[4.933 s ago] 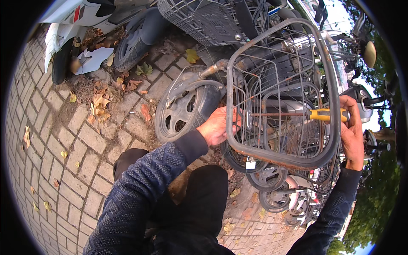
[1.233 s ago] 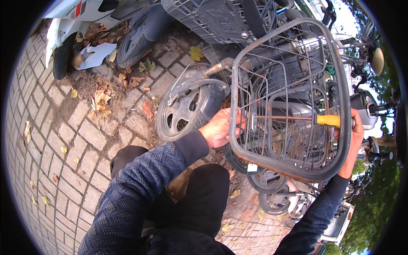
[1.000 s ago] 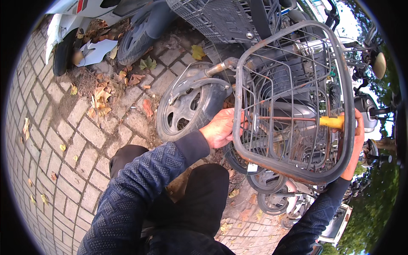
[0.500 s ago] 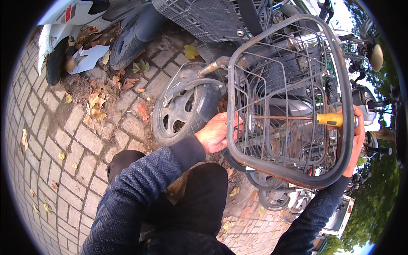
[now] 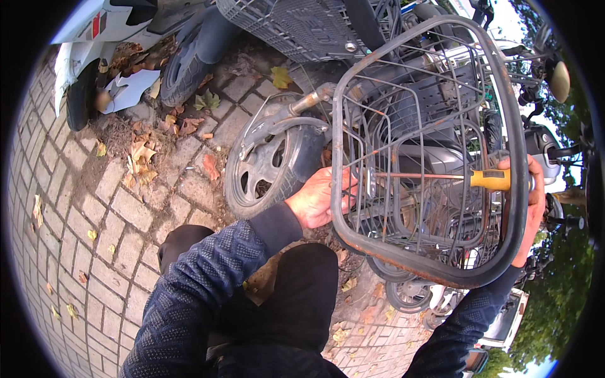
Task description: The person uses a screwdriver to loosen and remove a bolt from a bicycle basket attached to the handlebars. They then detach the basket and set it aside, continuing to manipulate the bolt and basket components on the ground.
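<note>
rusty wire basket [image 5: 428,151] at the front of a scooter, above the wheel [image 5: 268,167], tilted with its open side toward the camera. left hand [image 5: 318,200] pressed to the outside of the basket's back wall, fingers curled around something small at the mount; exactly what, cannot tell. right hand [image 5: 532,211] closed on the yellow handle of a screwdriver [image 5: 454,178], shaft run through the inside of the basket, tip meeting the back wall just beside the left fingers. looks like midway through a fastener at the mount: tool seated, basket not off the bracket yet. loosening or tightening, not possible to tell. dry leaves [image 5: 142,151] on the paving [image 5: 75,252].
</note>
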A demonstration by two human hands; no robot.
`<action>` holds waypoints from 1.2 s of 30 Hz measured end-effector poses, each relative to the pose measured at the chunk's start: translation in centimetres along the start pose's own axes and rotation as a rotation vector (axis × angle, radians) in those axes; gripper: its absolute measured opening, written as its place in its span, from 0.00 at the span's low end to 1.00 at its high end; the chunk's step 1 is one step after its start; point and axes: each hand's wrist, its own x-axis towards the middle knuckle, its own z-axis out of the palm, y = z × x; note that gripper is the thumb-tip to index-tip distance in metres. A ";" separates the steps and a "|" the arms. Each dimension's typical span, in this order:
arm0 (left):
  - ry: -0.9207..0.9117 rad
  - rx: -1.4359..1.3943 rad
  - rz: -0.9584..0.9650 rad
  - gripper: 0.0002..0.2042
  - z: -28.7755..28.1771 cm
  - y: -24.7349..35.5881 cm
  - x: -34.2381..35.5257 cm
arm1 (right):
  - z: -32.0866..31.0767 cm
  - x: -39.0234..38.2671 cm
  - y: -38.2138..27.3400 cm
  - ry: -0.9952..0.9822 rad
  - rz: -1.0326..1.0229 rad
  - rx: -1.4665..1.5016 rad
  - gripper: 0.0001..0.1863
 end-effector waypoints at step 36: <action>-0.023 0.064 0.023 0.05 0.0 0.2 0.2 | -0.3 1.1 0.3 0.096 0.196 -0.226 0.21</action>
